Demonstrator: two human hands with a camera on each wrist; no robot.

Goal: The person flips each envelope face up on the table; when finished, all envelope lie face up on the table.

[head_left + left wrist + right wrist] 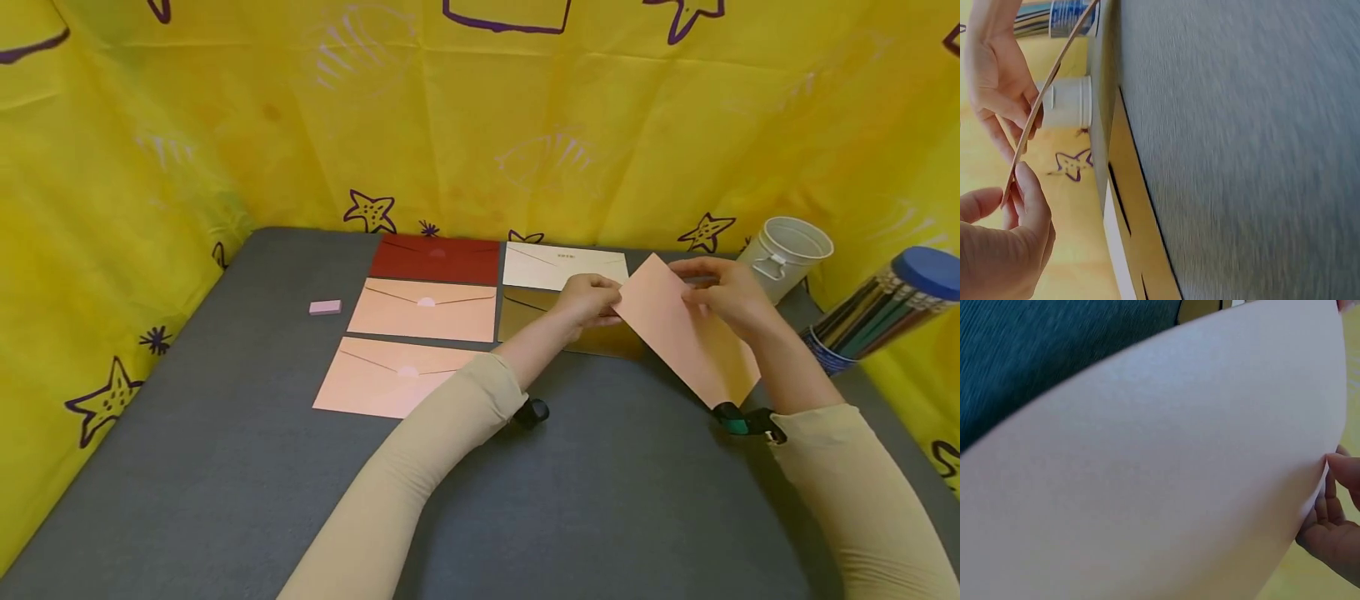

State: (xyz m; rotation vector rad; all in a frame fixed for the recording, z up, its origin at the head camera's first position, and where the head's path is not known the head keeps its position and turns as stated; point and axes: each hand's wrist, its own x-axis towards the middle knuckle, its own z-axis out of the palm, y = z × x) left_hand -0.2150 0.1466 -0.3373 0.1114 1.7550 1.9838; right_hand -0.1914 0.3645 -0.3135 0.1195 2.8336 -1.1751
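Note:
Between both hands a plain peach envelope (678, 333) is held up at a slant, its blank face toward the head camera. My left hand (588, 302) pinches its left corner between thumb and fingers; the left wrist view shows this left hand (1013, 231) gripping the thin edge. At the upper right edge, my right hand (723, 296) holds the envelope, and in the right wrist view the thumb (1342, 470) presses on that edge. Under the left hand, a gold-brown envelope (525, 321) lies partly hidden on the table.
A red envelope (435, 260), a white envelope (562, 267) and two peach envelopes (420, 310) lie in rows on the grey table (225, 467). A pink eraser (325, 307) is at left. At right stand a white pail (787, 250) and a holder (828, 354) of pencils.

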